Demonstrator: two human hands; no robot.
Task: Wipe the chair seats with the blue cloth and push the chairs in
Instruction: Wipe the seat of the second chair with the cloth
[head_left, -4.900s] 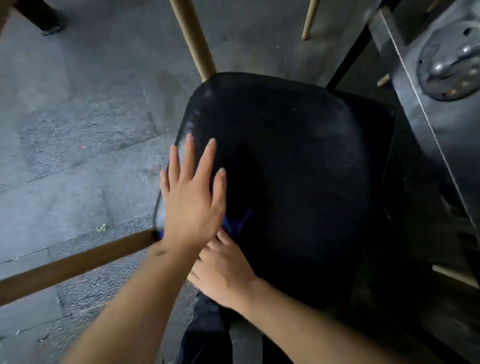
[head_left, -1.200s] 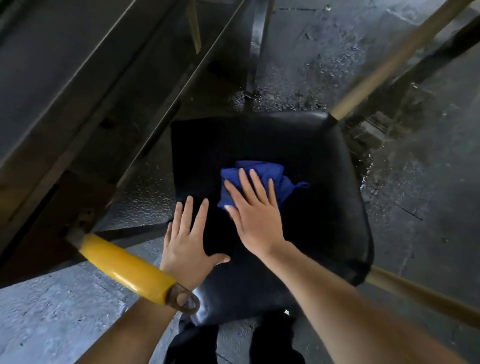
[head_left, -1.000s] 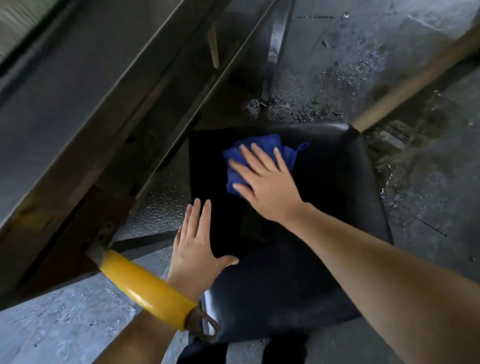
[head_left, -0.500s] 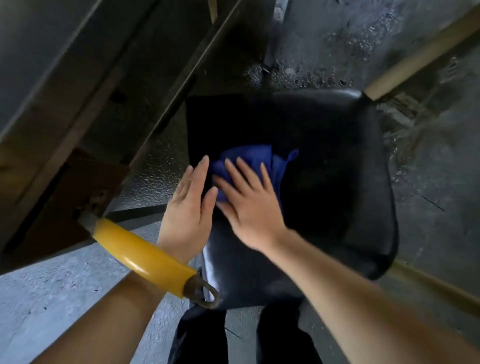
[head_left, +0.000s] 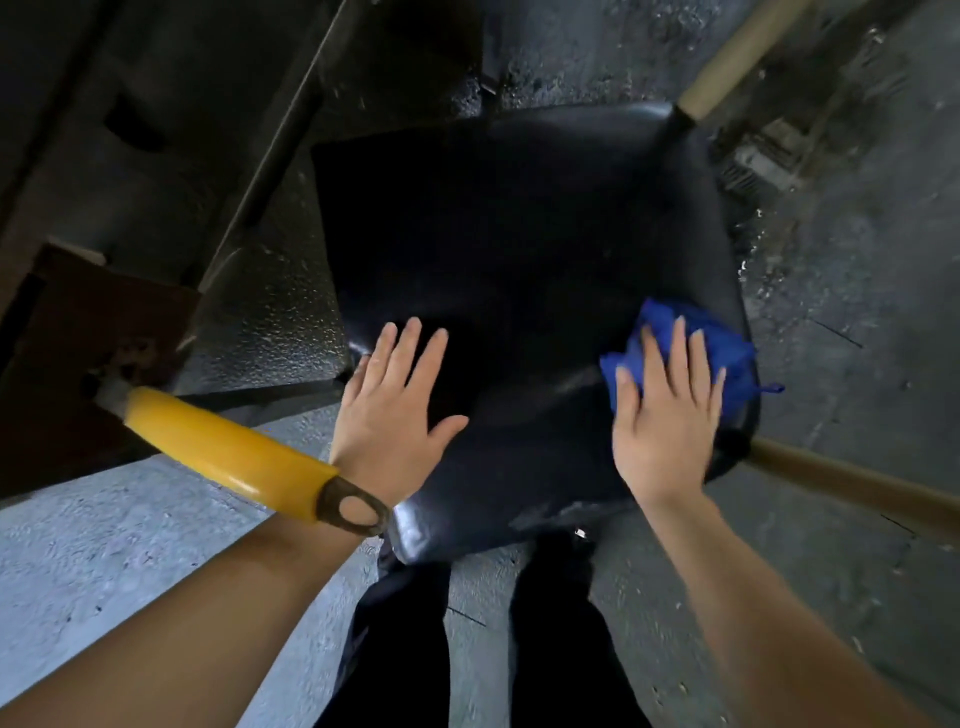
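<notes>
One blue cloth (head_left: 719, 345) lies bunched at the right edge of the one black chair seat (head_left: 524, 249) under me, and my right hand (head_left: 667, 415) presses flat on top of it, fingers spread and straight, so the cloth is pinned under my palm and not gripped in a fist; a small loop of it pokes out past the seat's rim on the right. My left hand (head_left: 392, 405) rests flat on the left part of the same seat, four fingers close together and the thumb stretched out to the side, holding nothing. The two hands are well apart, with bare shiny seat between them. I count two pale wooden chair legs: the far leg (head_left: 727, 73) at the seat's upper right corner and the near leg (head_left: 852, 486) running out from under the seat's right side. One yellow handle (head_left: 218, 449) with a worn metal eye at its tip crosses in front of my left wrist. My two dark trouser legs (head_left: 478, 639) stand just below the seat's near edge. Around all of it is rough grey concrete floor (head_left: 852, 270), wet and speckled beyond the seat, and a dark metal frame (head_left: 156, 130) slants down at upper left.
</notes>
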